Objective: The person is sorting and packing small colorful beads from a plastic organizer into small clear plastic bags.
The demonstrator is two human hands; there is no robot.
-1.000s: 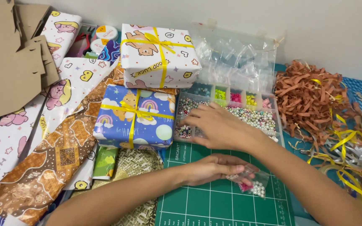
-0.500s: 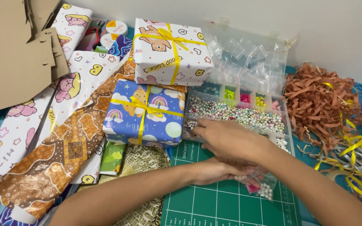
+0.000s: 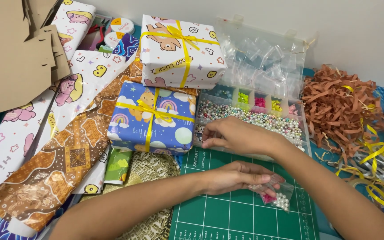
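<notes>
A small clear plastic bag (image 3: 277,195) lies on the green cutting mat (image 3: 227,218) near the front edge of the tabletop. It is crumpled and open toward the left, with white pearl beads and a few pink ones gathered in its lower right corner.

Behind it, toward the back edge, sits a clear plastic bead box (image 3: 263,120) with its lid tipped up. Its long front compartment is full of white and pastel pearl beads; the smaller compartments behind hold green, pink and yellow beads. Empty little clear bags are bunched inside the raised lid.
</notes>
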